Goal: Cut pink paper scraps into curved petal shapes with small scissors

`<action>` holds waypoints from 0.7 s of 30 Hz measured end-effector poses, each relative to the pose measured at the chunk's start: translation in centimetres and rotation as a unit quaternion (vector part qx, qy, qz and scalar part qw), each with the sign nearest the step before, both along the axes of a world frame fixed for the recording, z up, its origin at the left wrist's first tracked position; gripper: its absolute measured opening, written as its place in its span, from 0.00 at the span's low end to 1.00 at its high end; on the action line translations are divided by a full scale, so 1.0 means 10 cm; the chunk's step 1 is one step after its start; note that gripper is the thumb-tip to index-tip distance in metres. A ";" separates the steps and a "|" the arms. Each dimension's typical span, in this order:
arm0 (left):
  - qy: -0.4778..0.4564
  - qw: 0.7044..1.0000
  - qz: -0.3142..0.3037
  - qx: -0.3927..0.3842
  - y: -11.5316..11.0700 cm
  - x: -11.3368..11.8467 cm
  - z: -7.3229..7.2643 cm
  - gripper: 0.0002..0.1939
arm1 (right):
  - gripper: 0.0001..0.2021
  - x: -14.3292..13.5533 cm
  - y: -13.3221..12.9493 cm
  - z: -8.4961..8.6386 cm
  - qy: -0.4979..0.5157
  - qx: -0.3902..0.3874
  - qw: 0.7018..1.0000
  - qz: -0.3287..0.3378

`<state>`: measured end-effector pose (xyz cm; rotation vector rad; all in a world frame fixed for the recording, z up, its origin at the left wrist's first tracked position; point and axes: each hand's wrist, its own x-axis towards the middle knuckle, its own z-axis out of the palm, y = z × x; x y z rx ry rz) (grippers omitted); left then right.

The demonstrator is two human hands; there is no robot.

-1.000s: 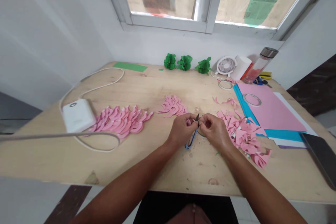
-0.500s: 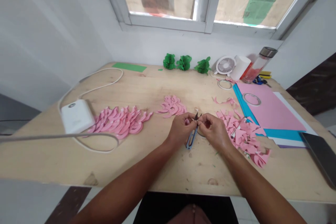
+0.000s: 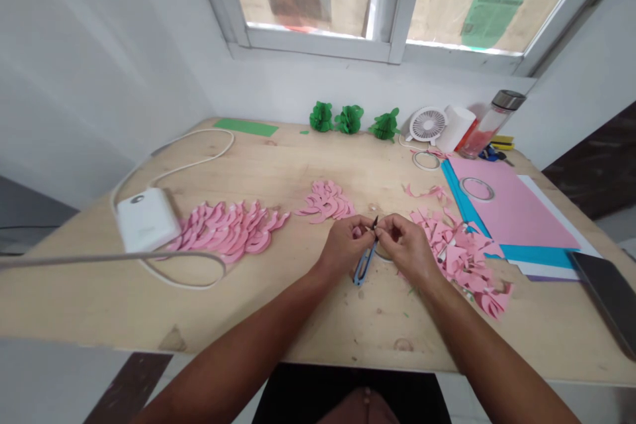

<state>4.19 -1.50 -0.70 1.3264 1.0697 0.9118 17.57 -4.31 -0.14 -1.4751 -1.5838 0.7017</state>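
Note:
Blue-handled thread snips (image 3: 365, 267) slant between my hands, handle end towards me and dark blade tips pointing away. My left hand (image 3: 345, 243) is closed, thumb and finger pinching at the blade end. A bit of pink shows within its curled fingers; what it is stays unclear. From the other side, my right hand (image 3: 403, 242) pinches at the same spot, its fingertips meeting those of the left. Anything small between the fingertips is hidden. Just beyond the left hand lies a small pile of curved pink paper petals (image 3: 325, 202).
Left of my hands lie more pink petals (image 3: 233, 228) beside a white power bank (image 3: 148, 218) with cables. Pink scraps (image 3: 464, 262), coloured sheets (image 3: 521, 212) and a phone (image 3: 603, 298) are on the right. Green paper shapes (image 3: 349, 119), a fan (image 3: 427, 124) and a bottle (image 3: 489, 126) stand behind.
The snips' blades were spread apart and now lie together. Both hands stay almost in place, with only small finger movement.

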 end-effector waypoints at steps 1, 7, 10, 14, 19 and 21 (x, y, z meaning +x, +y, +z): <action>0.007 1.000 -0.001 0.001 0.00 0.00 0.00 0.11 | 0.04 0.00 0.00 0.00 0.000 0.000 1.000 0.001; 0.020 1.000 -0.004 0.008 0.00 0.01 0.00 0.12 | 0.04 0.00 0.00 0.02 -0.002 -0.005 1.000 0.006; 0.029 0.999 -0.006 0.015 0.00 0.00 0.00 0.12 | 0.04 0.00 0.00 0.01 0.005 -0.003 1.000 0.009; 0.035 0.999 -0.008 0.015 0.01 0.00 -0.02 0.12 | 0.04 0.00 0.00 0.00 0.002 -0.003 1.000 0.007; 0.045 0.999 -0.018 0.016 0.02 0.01 -0.03 0.12 | 0.04 0.00 -0.01 0.02 0.001 -0.004 1.000 0.011; 0.054 0.998 -0.025 0.019 0.02 0.00 -0.03 0.11 | 0.04 0.00 -0.01 0.02 -0.003 -0.005 1.000 0.009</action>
